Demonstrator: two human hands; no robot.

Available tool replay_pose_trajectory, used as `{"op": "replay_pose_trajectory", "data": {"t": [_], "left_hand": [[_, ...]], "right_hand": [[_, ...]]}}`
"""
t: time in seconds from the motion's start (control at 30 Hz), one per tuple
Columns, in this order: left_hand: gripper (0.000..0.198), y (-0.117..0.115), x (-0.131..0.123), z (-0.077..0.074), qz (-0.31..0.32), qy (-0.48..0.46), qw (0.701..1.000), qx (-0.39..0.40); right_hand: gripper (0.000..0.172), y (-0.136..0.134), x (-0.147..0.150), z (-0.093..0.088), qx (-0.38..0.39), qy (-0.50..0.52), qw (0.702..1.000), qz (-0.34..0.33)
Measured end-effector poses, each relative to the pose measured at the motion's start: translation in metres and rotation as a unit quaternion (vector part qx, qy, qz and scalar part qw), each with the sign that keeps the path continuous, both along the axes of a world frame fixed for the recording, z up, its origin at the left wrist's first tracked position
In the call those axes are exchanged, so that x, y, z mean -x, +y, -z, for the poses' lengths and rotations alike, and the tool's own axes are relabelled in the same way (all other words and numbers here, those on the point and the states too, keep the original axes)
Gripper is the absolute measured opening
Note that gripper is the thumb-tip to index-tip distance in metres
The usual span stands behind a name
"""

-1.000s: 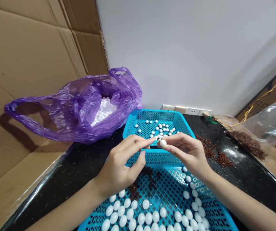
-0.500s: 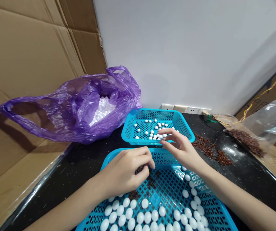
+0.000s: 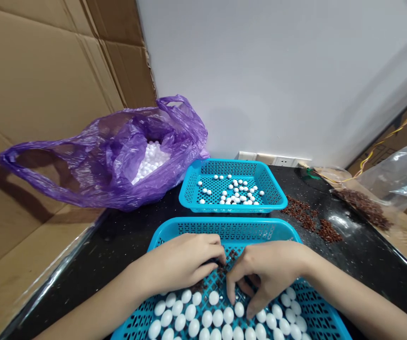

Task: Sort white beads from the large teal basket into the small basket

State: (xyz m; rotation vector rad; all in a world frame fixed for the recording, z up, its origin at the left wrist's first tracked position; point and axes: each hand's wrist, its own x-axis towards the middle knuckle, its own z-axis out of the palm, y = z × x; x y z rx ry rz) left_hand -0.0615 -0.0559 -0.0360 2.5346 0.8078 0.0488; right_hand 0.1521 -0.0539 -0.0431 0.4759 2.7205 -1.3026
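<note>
My right hand (image 3: 265,269) reaches down into the near blue basket (image 3: 220,221). Its thumb and index finger are apart, one on each side of a white ball (image 3: 239,309), and no ball is visibly gripped. Over the left part of that basket, my left hand (image 3: 192,259) has its fingers curled in, thumb close to the fingertips. Small dark brown bits (image 3: 198,286) lie beneath and beside it; whatever the fingers pinch is hidden. Many white balls (image 3: 190,312) cover the near end of the basket.
Behind stands a second blue basket (image 3: 185,196) holding smaller-looking white balls (image 3: 242,198). A purple plastic bag (image 3: 118,156) of white balls sits at left by cardboard (image 3: 47,85). Reddish-brown bits (image 3: 329,231) lie on the black tabletop (image 3: 128,236); sockets (image 3: 284,162) line the wall.
My right hand has come back from the far basket and down into the near one, among the white balls. My left hand has dipped slightly, still curled. A ball in the far basket has shifted.
</note>
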Motion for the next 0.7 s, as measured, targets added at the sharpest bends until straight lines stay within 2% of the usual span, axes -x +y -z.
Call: {"op": "replay_pose_trajectory", "data": {"t": [0.1, 0.27, 0.43, 0.57, 0.7], "left_hand": [[0.019, 0.001, -0.0008, -0.0009, -0.004, 0.016, 1.0, 0.011], [0.017, 0.0016, -0.0008, -0.0011, -0.01, -0.001, 0.999, 0.035], [0.017, 0.0032, -0.001, 0.0005, -0.021, -0.02, 0.999, 0.042], [0.018, 0.005, -0.0019, 0.0008, -0.024, -0.014, 0.999, 0.038], [0.015, 0.0063, -0.0013, 0.0015, -0.028, 0.006, 0.999, 0.034]], "right_hand": [[0.018, 0.0018, -0.0004, 0.0013, 0.007, -0.015, 1.0, -0.01], [0.024, 0.001, 0.0001, 0.0019, -0.016, 0.005, 1.0, -0.014], [0.012, -0.0008, 0.0008, 0.0023, -0.035, 0.008, 0.999, -0.019], [0.017, -0.0009, 0.0011, 0.0, -0.045, 0.012, 0.998, 0.053], [0.021, -0.001, 0.0017, -0.0027, -0.097, 0.035, 0.982, 0.159]]}}
